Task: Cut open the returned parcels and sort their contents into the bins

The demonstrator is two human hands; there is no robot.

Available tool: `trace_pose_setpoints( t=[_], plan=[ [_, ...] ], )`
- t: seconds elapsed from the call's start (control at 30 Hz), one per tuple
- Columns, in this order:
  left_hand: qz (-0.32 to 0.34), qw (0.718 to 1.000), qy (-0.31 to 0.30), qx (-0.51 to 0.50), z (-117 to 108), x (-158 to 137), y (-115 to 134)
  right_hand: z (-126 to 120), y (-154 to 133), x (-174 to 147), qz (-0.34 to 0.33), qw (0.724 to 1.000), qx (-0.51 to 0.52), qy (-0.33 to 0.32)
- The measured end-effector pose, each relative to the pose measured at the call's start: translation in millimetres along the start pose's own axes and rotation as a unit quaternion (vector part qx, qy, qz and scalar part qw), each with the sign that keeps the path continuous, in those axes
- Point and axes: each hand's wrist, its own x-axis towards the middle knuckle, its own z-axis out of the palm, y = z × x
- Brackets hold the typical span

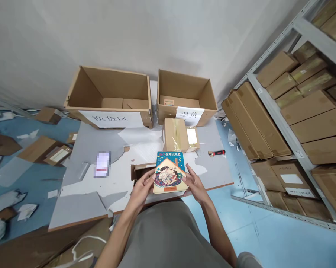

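Note:
A children's book (pixel 170 173) with a blue and cream illustrated cover is held up level in front of me, cover facing up. My left hand (pixel 142 188) grips its left edge, thumb on the cover. On the opposite edge my right hand (pixel 195 183) is closed, with the thumb near the lower right of the cover. Behind and left of the book, an opened small cardboard box (pixel 136 171) sits on the table (pixel 84 203), partly hidden by the book and my left hand.
Two large open cartons, a left one (pixel 108 89) and a right one (pixel 187 87), carry paper signs at the back. Before the right one stand a taped box (pixel 175 136) and a smaller parcel (pixel 192 137). A red-black utility knife (pixel 216 153) lies right; a blurred-out rectangle (pixel 102 164) left. Loaded shelving (pixel 285 111) stands right.

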Motion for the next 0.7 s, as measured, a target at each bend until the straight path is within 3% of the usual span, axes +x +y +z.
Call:
trace_pose_setpoints(
  t=[0.1, 0.2, 0.3, 0.43, 0.53, 0.6, 0.7],
  plan=[
    [0.008, 1.000, -0.017, 0.001, 6.0, 7.5, 5.4, 0.5, -12.8, 15.8, -0.025, 1.000, -0.001, -0.002],
    [0.036, 0.999, -0.040, 0.004, 10.1, 32.4, 36.0, 2.1, -42.8, 42.9, -0.062, 0.998, -0.014, 0.004],
    [0.116, 0.991, -0.061, 0.000, 22.0, 77.3, 90.7, 5.7, -90.6, 85.3, -0.126, 0.991, -0.024, 0.030],
    [0.250, 0.967, -0.053, 0.004, 54.8, 145.0, 181.3, 14.9, -174.7, 160.3, -0.206, 0.976, -0.008, 0.064],
    [0.305, 0.951, -0.015, 0.051, 70.1, 183.6, 230.1, 21.6, -218.4, 209.5, -0.240, 0.965, 0.012, 0.105],
    [0.317, 0.945, 0.044, 0.072, 61.1, 201.4, 238.2, 23.6, -218.1, 229.8, -0.220, 0.970, -0.011, 0.101],
    [0.286, 0.948, 0.105, 0.088, 12.6, 217.2, 207.2, 21.9, -171.8, 238.5, -0.159, 0.983, -0.082, 0.038]
  ],
)
